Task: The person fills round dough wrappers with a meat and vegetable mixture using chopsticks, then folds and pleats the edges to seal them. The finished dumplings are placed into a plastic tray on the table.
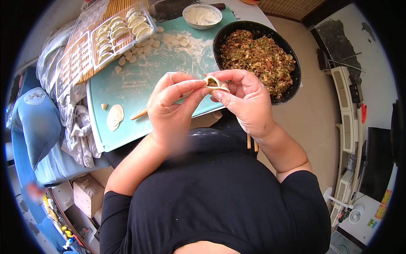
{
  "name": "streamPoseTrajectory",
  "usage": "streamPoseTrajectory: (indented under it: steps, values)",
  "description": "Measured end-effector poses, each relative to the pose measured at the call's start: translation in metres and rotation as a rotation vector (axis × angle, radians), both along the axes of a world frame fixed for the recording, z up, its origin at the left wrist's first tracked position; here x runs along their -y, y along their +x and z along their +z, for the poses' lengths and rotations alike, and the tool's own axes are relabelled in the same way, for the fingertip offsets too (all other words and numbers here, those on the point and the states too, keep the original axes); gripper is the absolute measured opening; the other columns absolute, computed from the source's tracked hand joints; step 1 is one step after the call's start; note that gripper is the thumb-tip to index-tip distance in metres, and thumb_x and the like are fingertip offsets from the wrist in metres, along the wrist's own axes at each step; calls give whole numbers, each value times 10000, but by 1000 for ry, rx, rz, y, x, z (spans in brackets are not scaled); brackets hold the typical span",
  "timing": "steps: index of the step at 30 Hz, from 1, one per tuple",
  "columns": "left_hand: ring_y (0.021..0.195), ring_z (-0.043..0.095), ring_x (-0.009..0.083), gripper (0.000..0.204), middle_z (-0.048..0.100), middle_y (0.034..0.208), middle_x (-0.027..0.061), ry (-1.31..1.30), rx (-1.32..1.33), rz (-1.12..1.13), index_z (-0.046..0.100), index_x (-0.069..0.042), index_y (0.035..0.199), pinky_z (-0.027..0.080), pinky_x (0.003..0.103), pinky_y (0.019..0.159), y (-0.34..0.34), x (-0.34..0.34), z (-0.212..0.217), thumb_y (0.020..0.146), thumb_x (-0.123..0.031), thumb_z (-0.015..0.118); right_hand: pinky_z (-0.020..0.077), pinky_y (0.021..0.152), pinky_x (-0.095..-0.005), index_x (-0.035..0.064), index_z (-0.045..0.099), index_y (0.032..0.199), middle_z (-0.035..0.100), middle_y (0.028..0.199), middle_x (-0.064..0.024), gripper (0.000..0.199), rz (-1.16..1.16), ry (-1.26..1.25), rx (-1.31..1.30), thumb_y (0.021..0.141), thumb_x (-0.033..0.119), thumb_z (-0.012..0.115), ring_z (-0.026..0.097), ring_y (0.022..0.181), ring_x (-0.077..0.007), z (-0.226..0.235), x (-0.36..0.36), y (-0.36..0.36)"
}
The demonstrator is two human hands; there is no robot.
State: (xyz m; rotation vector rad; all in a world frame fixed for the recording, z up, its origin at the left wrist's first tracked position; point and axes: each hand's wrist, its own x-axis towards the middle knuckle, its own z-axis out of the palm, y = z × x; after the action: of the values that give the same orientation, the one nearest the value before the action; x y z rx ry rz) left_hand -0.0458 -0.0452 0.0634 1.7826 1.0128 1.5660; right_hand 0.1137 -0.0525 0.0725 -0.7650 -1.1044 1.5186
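Above the mat's near edge, my left hand (175, 95) and my right hand (249, 95) pinch a partly closed dumpling (218, 84) between thumbs and fingers. Its dough wrapper is folded over, and brown filling shows through a gap at the left end. Two wooden chopstick ends (252, 143) stick out below my right wrist; whether that hand grips them is hidden. Behind my left hand lies a wooden rolling pin (139, 114), mostly covered. Flat round wrappers (115, 117) rest on the mat to the left, beside a small dough piece (104, 106).
A black pan of chopped filling (258, 55) stands at the right of the green mat (169, 55). Farther back are a bowl of flour (202, 16), several floured dough pieces (146, 46) and a tray of finished dumplings (122, 34). A blue chair (38, 122) is at left.
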Motion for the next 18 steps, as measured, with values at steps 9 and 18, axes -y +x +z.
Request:
streamPoseTrajectory:
  steps: [9, 18]
  values:
    - [757, 557, 204, 219, 596, 812, 64, 280, -323, 105, 627, -36, 827, 437, 299, 683, -6, -5, 3, 637, -4, 730, 494, 786, -249, 7, 529, 1053, 594, 1029, -100, 249, 9, -27, 9, 814, -49, 575, 583, 902, -133, 2, -1, 0]
    - [898, 554, 217, 252, 601, 1032, 86, 170, -234, 65, 664, -76, 876, 442, 303, 724, -3, -7, 3, 638, -25, 728, 496, 791, -244, -6, 528, 1035, 600, 999, -93, 225, 26, -79, -17, 819, -52, 574, 588, 883, -121, 7, -2, 3]
